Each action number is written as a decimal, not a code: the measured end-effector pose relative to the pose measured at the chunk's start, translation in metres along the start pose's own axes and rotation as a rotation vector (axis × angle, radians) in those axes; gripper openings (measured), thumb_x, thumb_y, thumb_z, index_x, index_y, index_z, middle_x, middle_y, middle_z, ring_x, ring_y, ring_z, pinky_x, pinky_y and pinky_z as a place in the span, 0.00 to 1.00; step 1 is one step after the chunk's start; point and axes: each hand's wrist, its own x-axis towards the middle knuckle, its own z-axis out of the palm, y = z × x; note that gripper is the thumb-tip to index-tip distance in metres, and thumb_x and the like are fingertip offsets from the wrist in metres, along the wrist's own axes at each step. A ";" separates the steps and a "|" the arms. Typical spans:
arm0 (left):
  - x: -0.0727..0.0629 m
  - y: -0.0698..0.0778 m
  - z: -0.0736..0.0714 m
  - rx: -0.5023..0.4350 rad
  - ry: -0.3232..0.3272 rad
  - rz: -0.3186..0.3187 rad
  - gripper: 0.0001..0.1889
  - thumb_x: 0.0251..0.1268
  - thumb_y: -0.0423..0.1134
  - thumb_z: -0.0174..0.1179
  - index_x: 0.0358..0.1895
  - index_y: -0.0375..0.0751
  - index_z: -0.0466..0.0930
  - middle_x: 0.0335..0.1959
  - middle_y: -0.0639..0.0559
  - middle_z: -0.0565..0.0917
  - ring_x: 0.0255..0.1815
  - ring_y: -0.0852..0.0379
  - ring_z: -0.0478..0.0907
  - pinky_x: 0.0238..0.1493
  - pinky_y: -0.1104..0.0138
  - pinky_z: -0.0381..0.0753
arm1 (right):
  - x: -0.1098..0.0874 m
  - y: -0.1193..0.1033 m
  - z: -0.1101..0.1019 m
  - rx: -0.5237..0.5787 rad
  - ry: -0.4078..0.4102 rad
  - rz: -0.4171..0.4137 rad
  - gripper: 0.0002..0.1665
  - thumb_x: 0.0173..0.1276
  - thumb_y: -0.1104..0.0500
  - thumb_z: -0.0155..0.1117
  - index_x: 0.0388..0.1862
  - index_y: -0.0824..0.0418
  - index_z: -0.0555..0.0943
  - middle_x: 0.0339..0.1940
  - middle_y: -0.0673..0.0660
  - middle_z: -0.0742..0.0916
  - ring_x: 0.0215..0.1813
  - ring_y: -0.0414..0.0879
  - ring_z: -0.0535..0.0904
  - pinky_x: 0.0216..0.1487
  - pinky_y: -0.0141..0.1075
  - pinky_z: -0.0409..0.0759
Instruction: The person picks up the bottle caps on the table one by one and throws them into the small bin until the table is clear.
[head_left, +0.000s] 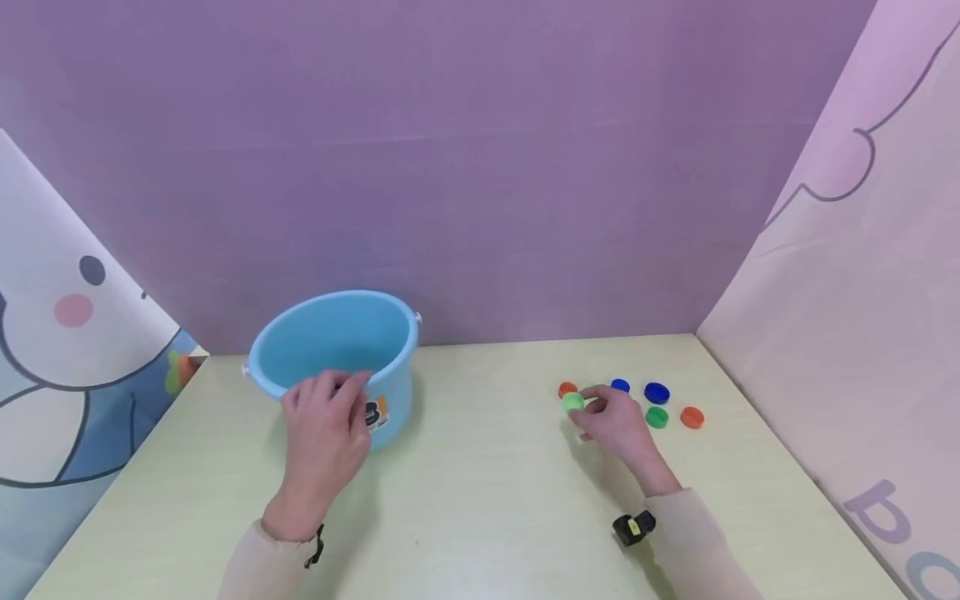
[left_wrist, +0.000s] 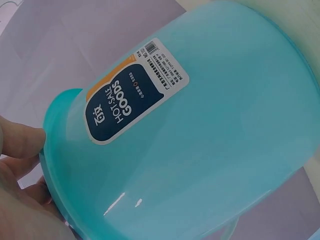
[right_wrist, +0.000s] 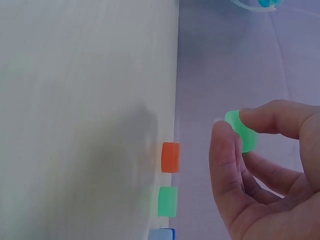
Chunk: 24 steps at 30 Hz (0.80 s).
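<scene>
A light blue plastic bucket (head_left: 393,408) stands on the left of the table, a printed label on its near side. My left hand (head_left: 326,446) holds the bucket's near rim; in the left wrist view the thumb (left_wrist: 22,140) meets the rim and the other fingers are partly hidden behind it. Over on the right, my right hand (head_left: 618,425) pinches a light green bottle cap (head_left: 573,402) between thumb and fingers, raised off the table, as the right wrist view shows. Close by lie an orange cap (head_left: 567,388) and a blue cap (head_left: 620,384).
Further right on the table (head_left: 487,500) are a dark blue cap (head_left: 657,392), a green cap (head_left: 657,417) and another orange cap (head_left: 692,417). A purple backdrop (head_left: 525,208) rises behind the table, with printed panels at both sides.
</scene>
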 end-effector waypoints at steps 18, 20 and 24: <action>0.001 0.014 0.004 -0.051 -0.017 0.043 0.15 0.53 0.21 0.65 0.45 0.32 0.87 0.37 0.38 0.81 0.43 0.37 0.74 0.49 0.44 0.64 | -0.005 -0.015 0.001 0.055 0.005 -0.075 0.26 0.66 0.61 0.71 0.61 0.71 0.78 0.34 0.58 0.85 0.27 0.46 0.86 0.30 0.36 0.81; 0.001 0.016 0.005 -0.056 -0.021 0.045 0.15 0.53 0.20 0.66 0.45 0.31 0.87 0.37 0.38 0.81 0.43 0.37 0.74 0.49 0.43 0.64 | -0.005 -0.016 0.001 0.056 0.007 -0.079 0.26 0.66 0.61 0.71 0.61 0.71 0.78 0.35 0.58 0.85 0.27 0.47 0.86 0.30 0.36 0.81; -0.001 0.019 0.005 -0.061 -0.038 0.046 0.15 0.53 0.21 0.67 0.46 0.31 0.87 0.38 0.38 0.80 0.44 0.37 0.74 0.50 0.43 0.64 | -0.006 -0.017 0.001 0.067 0.011 -0.076 0.26 0.66 0.62 0.71 0.60 0.70 0.79 0.35 0.58 0.85 0.27 0.46 0.85 0.31 0.36 0.81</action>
